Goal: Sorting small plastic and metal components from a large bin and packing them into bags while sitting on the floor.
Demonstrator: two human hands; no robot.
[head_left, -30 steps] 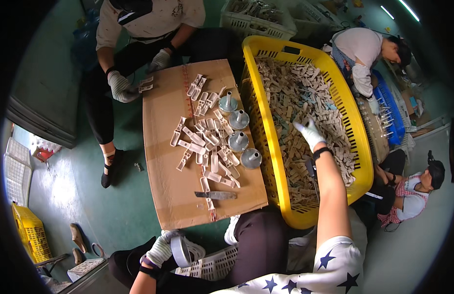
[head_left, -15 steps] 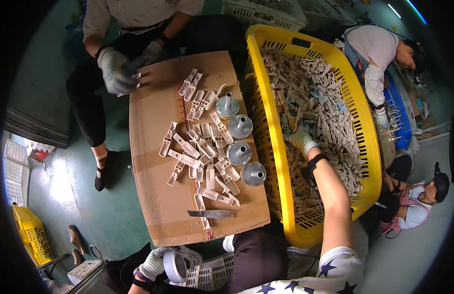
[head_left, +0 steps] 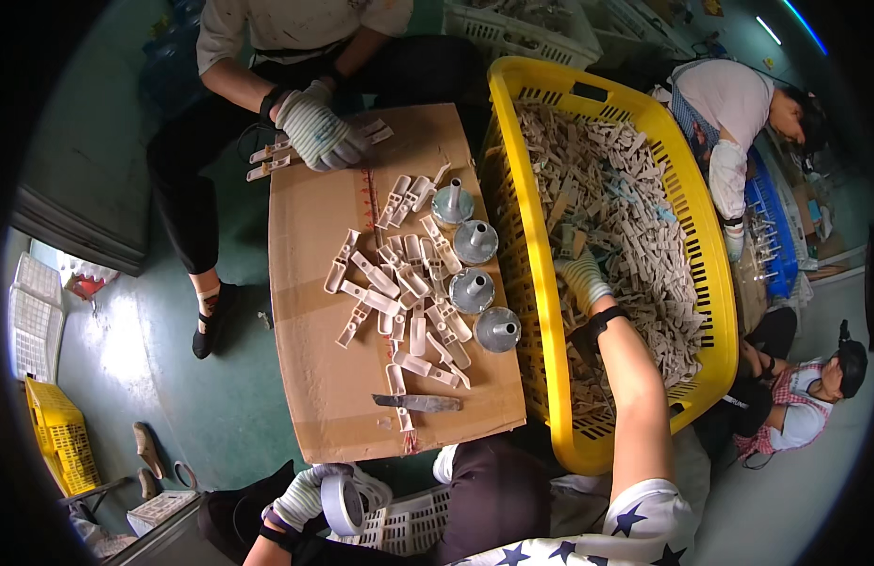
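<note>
My left hand (head_left: 302, 500), in a striped knit glove, is closed at the side of a roll of tape (head_left: 342, 506) below the cardboard's near edge. My right hand (head_left: 584, 281), gloved too, reaches into a yellow basket (head_left: 553, 368) heaped with small beige plastic pieces (head_left: 635, 212). Its fingertips are lost in shadow among the pieces, so their grip does not show. On a cardboard sheet (head_left: 309, 396) lie several white plastic handle-like parts (head_left: 399, 274), a row of metal funnel-shaped pieces (head_left: 474, 242) and a knife-like blade (head_left: 416, 403).
Across the cardboard, a person's gloved hand (head_left: 319, 132) rests over white parts at its far edge. Another person bends over a blue crate (head_left: 772, 226) at right. A third sits at far right. A yellow crate (head_left: 64, 439) stands at left; a white crate (head_left: 413, 524) is beneath my legs.
The view has shifted slightly. The person opposite has moved a gloved hand rightward over the cardboard onto the parts there. My right hand stays in the basket, and my left remains at the tape.
</note>
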